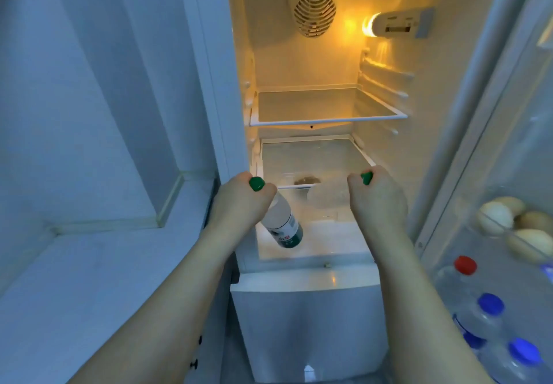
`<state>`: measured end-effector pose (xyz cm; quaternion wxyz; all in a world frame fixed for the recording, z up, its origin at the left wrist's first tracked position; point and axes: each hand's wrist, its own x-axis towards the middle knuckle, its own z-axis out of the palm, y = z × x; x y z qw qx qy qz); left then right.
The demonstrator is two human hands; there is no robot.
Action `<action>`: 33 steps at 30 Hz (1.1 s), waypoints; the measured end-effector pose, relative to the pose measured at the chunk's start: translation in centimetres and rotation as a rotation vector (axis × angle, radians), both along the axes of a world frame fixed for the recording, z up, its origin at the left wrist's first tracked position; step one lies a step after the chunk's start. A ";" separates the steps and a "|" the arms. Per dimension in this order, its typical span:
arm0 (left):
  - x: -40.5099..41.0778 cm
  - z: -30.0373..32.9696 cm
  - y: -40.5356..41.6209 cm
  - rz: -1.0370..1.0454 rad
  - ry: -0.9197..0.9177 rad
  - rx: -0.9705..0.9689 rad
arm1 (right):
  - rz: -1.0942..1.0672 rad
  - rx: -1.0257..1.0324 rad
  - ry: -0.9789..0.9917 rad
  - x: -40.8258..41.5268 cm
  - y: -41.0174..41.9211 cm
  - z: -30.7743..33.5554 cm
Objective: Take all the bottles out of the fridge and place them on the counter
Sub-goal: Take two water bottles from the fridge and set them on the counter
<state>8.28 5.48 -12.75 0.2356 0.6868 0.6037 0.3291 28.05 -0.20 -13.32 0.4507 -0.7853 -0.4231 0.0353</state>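
Observation:
My left hand (239, 201) grips the neck of a clear bottle (284, 225) with a green cap and a green label. The bottle hangs tilted in front of the open fridge (314, 54). My right hand (378, 198) grips a second bottle by its top; only its green cap (367, 177) shows, and the body is hidden behind the hand. Both hands are level with the lower glass shelf (314, 159). In the door rack at the lower right stand a red-capped bottle (465, 264) and two blue-capped bottles (490, 304) (523, 352).
The fridge door (493, 144) stands open on the right, with eggs (495, 217) in a rack above the bottles. The upper glass shelf (326, 105) holds nothing. A white drawer (308, 323) sits below. A pale counter (104, 279) and wall corner lie to the left.

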 end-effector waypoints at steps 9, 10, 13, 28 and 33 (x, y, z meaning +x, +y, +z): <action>-7.5 -3.5 -7.9 0.116 0.319 0.015 | 0.286 -0.380 -0.195 -6.9 -3.5 -2.3; -8.5 -4.1 -8.6 0.149 0.310 0.002 | 0.322 -0.399 -0.194 -8.1 -3.8 -3.0; -10.3 -5.3 -10.2 0.220 0.263 -0.004 | 0.416 -0.411 -0.189 -10.3 -4.3 -4.2; -14.9 -7.0 -15.1 0.592 0.128 0.001 | 0.902 -0.353 -0.328 -18.2 0.4 -5.9; -17.7 -8.1 -18.0 0.739 0.061 -0.033 | 1.088 -0.412 -0.352 -22.4 0.8 -7.4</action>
